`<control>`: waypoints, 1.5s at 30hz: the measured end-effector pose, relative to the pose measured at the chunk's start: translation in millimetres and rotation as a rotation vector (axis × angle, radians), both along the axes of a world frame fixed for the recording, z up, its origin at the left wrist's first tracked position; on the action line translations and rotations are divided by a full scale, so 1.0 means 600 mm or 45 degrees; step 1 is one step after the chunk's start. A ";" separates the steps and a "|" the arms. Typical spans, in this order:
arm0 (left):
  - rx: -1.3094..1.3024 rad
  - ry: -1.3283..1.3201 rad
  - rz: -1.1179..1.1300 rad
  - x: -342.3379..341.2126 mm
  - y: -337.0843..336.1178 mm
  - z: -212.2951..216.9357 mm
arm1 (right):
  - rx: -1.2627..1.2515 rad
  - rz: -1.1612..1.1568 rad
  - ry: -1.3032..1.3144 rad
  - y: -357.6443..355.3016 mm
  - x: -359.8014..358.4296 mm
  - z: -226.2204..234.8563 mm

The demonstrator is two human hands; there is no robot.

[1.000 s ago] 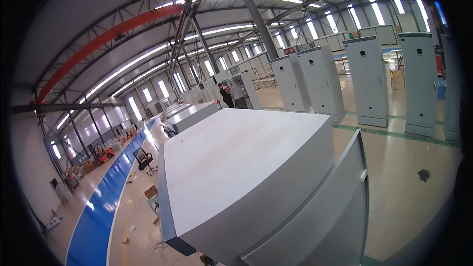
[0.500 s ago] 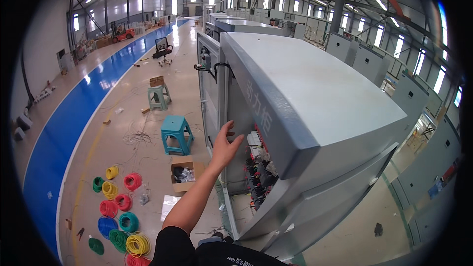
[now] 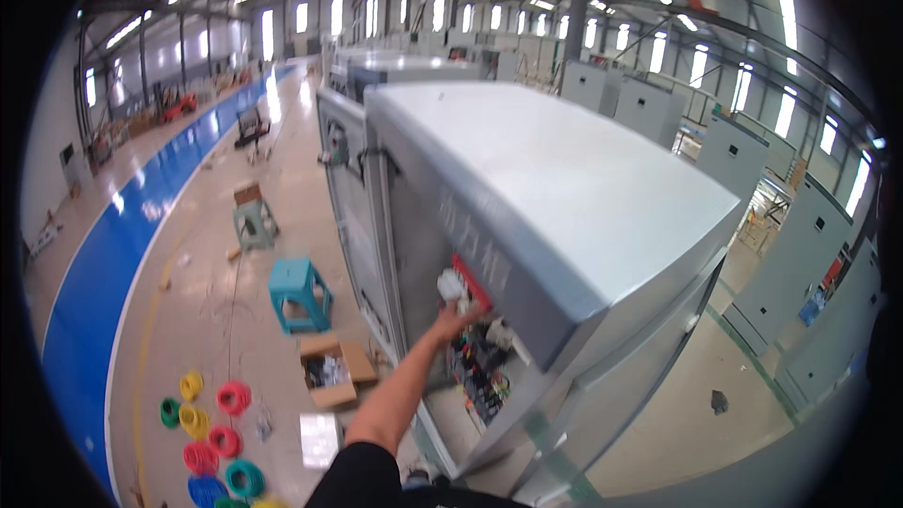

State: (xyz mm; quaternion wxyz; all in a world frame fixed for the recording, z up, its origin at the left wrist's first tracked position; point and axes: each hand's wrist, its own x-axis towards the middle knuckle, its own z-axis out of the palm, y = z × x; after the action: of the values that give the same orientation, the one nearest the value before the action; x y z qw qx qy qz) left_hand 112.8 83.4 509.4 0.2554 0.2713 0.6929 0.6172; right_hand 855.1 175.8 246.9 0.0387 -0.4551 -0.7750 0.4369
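Observation:
My left hand [image 3: 453, 320] reaches into the open front of a tall grey metal cabinet [image 3: 536, 160]. It is beside a red strip [image 3: 472, 284] and a whitish part [image 3: 450, 285] under the cabinet's dark top panel. Blur hides the fingers, so whether they hold anything cannot be made out. Below the hand sits a dense row of dark electrical components with coloured wires [image 3: 482, 372]. The cabinet door [image 3: 353, 198] stands swung out on the left. My right hand is out of view.
On the floor to the left are a teal stool [image 3: 299, 292], an open cardboard box [image 3: 331, 372], a white packet [image 3: 320, 439] and several coloured wire coils [image 3: 226, 442]. A paler stool [image 3: 254, 223] stands farther off. More grey cabinets [image 3: 649, 113] line the right.
My left hand has gone from in front of the opening, fingers spread, to inside the cabinet by the red strip. The view has shifted, with the cabinet now farther left.

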 end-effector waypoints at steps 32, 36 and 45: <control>0.305 -0.736 -0.051 0.120 0.080 0.009 | -0.382 -0.453 0.270 -0.091 0.054 -0.079; 0.296 -0.740 -0.039 0.120 0.079 -0.002 | -0.328 -0.443 0.108 -0.092 0.049 -0.068; 0.286 -0.667 -0.001 0.087 0.080 -0.083 | 0.203 0.164 -0.232 -0.054 0.043 -0.069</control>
State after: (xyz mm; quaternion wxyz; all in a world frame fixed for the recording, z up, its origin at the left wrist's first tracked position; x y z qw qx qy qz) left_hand 165.0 131.7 459.6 0.3942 0.1294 0.5307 0.7391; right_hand 880.9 143.6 205.5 -0.0242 -0.4377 -0.8351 0.3324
